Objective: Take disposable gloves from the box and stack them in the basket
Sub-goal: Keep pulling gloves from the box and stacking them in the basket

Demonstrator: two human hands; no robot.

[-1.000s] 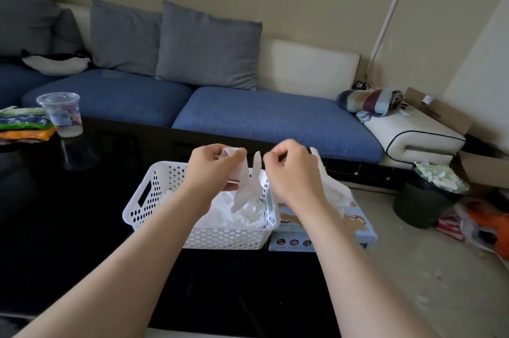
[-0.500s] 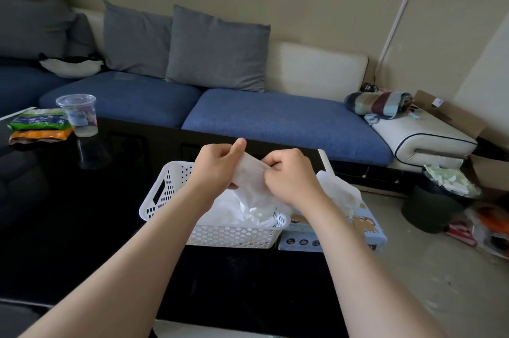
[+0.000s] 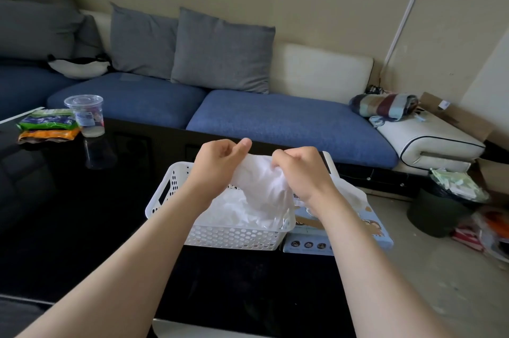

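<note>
Left hand and right hand both pinch one glove over the basket (fingers curled tight). The box touches the basket's right side; a cup stands well left.

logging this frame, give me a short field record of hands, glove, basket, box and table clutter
left hand: shut on thin white disposable glove
right hand: shut on the same glove
glove position: held stretched above the basket
white perforated plastic basket: on black glossy table, holds loose white gloves
light blue cardboard glove box: right of basket, touching it
clear plastic cup: far left, beside snack packets
</note>
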